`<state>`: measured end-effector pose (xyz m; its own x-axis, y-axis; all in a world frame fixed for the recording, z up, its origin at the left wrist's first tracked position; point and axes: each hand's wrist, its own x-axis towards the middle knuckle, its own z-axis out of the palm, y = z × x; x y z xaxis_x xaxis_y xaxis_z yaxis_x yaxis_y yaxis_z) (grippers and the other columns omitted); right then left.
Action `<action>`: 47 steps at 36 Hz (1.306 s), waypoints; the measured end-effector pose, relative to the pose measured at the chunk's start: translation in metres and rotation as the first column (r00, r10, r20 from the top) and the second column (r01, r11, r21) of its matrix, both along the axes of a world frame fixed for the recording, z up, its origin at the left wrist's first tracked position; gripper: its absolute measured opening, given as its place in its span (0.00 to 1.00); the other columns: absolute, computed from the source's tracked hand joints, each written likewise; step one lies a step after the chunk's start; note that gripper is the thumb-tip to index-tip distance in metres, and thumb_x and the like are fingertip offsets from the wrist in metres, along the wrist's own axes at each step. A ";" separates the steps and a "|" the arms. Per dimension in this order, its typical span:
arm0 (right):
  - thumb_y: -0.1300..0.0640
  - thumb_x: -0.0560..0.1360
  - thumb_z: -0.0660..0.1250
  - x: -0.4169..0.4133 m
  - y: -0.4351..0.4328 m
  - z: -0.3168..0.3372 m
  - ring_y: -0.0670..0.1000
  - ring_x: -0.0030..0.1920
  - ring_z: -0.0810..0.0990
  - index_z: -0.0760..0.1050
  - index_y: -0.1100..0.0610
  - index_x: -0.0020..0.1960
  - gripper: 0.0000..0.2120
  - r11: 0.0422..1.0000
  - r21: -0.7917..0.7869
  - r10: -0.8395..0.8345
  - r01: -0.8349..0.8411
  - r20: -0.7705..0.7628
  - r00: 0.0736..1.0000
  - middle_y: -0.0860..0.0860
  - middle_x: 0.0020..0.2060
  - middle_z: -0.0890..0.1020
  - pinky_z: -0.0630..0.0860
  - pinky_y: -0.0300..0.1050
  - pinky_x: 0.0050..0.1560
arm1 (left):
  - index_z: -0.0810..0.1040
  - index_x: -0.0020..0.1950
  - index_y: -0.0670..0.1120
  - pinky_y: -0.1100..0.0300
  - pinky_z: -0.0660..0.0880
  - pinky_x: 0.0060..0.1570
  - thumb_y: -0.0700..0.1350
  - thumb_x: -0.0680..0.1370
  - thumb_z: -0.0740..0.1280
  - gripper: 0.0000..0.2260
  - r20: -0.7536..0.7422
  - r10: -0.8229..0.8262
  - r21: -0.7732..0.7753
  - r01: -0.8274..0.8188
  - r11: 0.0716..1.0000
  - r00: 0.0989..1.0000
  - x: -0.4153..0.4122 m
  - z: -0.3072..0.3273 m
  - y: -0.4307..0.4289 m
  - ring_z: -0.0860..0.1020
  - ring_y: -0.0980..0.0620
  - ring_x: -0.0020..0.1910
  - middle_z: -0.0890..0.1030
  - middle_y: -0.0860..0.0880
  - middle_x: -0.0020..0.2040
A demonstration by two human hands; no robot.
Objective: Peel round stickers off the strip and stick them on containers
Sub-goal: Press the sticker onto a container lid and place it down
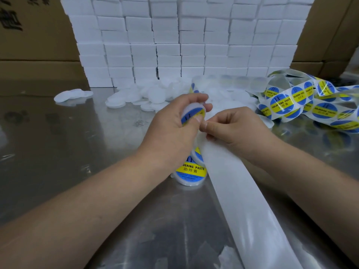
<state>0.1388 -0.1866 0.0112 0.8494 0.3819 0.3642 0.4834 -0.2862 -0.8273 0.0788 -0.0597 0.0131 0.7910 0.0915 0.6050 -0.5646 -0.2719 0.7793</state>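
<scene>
My left hand [171, 125] grips a small round white container [191, 112] with a blue and yellow round sticker on its face, the thumb pressing on the sticker. My right hand [233, 127] pinches the translucent white backing strip [239, 193] right beside the container. The bare strip runs from my hands down toward the lower right. Below my left wrist stand stickered containers [191, 171] reading "SOLDERING PASTE". A coil of unused sticker strip [303, 103] lies at the right.
A heap of plain white round containers [136, 98] lies on the steel table [77, 142] behind my hands. A wall of stacked white boxes [184, 41] rises at the back, flanked by brown cartons [35, 35].
</scene>
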 end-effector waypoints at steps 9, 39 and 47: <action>0.51 0.62 0.66 -0.001 0.001 0.000 0.46 0.34 0.74 0.79 0.53 0.30 0.07 0.992 0.087 0.098 -0.091 -0.077 0.992 0.47 0.26 0.78 0.68 0.40 0.37 | 0.71 0.42 0.56 0.69 0.74 0.27 0.44 0.78 0.63 0.07 -0.071 0.194 -0.114 -0.201 0.973 0.978 0.003 0.006 0.006 0.77 0.62 0.28 0.78 0.59 0.37; 0.44 0.76 0.60 -0.008 0.004 -0.001 0.61 0.38 0.79 0.76 0.67 0.40 0.25 0.990 -0.006 0.141 -0.140 0.068 0.988 0.64 0.37 0.82 0.76 0.58 0.44 | 0.68 0.33 0.46 0.56 0.65 0.35 0.53 0.79 0.54 0.18 -0.033 0.354 0.349 -0.321 0.880 0.935 0.008 -0.005 0.009 0.68 0.52 0.31 0.70 0.51 0.28; 0.51 0.75 0.63 0.002 0.001 -0.003 0.43 0.32 0.74 0.77 0.51 0.32 0.14 0.994 0.108 0.007 -0.013 0.054 0.998 0.43 0.26 0.79 0.69 0.39 0.38 | 0.63 0.29 0.47 0.57 0.60 0.32 0.51 0.81 0.52 0.21 -0.232 0.466 0.425 -0.343 0.838 0.854 0.019 -0.002 0.027 0.64 0.50 0.31 0.66 0.50 0.27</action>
